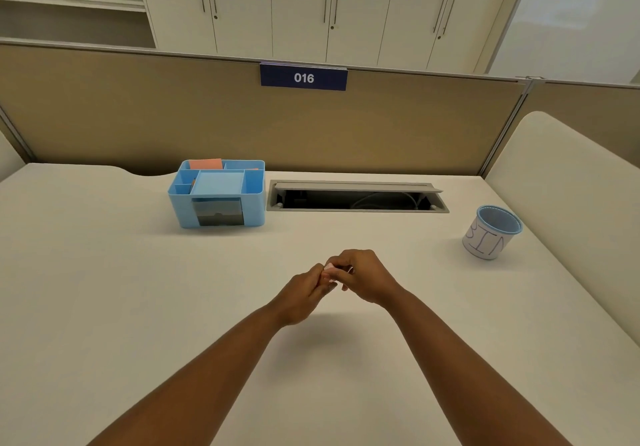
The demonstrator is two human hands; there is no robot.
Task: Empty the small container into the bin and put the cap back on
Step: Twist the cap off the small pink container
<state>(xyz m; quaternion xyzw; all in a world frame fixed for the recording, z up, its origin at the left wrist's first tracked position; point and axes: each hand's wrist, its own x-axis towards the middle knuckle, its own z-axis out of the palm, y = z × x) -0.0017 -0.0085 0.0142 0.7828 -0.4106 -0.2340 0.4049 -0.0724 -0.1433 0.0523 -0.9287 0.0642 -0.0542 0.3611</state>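
Both hands meet above the middle of the white desk (104, 272). My left hand (304, 296) and my right hand (363, 279) are closed together around a small pale pink container (329, 267), of which only a corner shows between the fingers. Whether its cap is on I cannot tell. The bin (490, 234), a white cup with a blue rim and "BIN" written on it, stands at the far right of the desk, well apart from my hands, and looks empty inside.
A light blue desk organiser (218, 196) with sticky notes stands at the back left. An open cable tray (356, 196) is set into the desk behind my hands. A beige partition (138, 116) closes the back, and a white side panel (571, 175) the right.
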